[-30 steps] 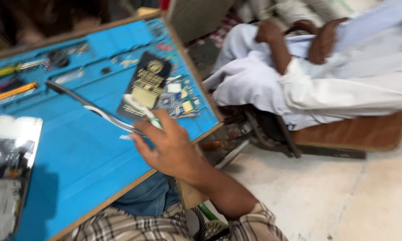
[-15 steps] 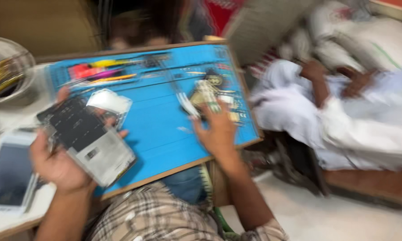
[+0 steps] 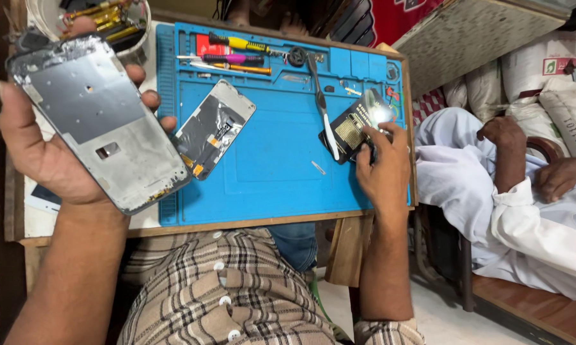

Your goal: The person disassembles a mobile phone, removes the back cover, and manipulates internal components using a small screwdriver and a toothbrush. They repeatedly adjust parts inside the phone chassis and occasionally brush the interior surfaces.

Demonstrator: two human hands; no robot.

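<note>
My left hand grips a bare grey metal phone frame, held up over the left side of the table with its flat inner face toward me. My right hand rests on the right part of the blue work mat, fingertips on a small black box with gold print. Metal tweezers lie on the mat just left of that box. A second phone part with a silvery back lies tilted on the mat between my hands.
Screwdrivers with yellow, pink and orange handles lie along the mat's far edge. A round tub of tools stands at the back left. Another person in white clothes lies to the right, close to the table's edge.
My left hand has lifted the phone frame higher and turned its flat side toward me. My right hand moved right onto the black box. The view has steadied and shifted.
</note>
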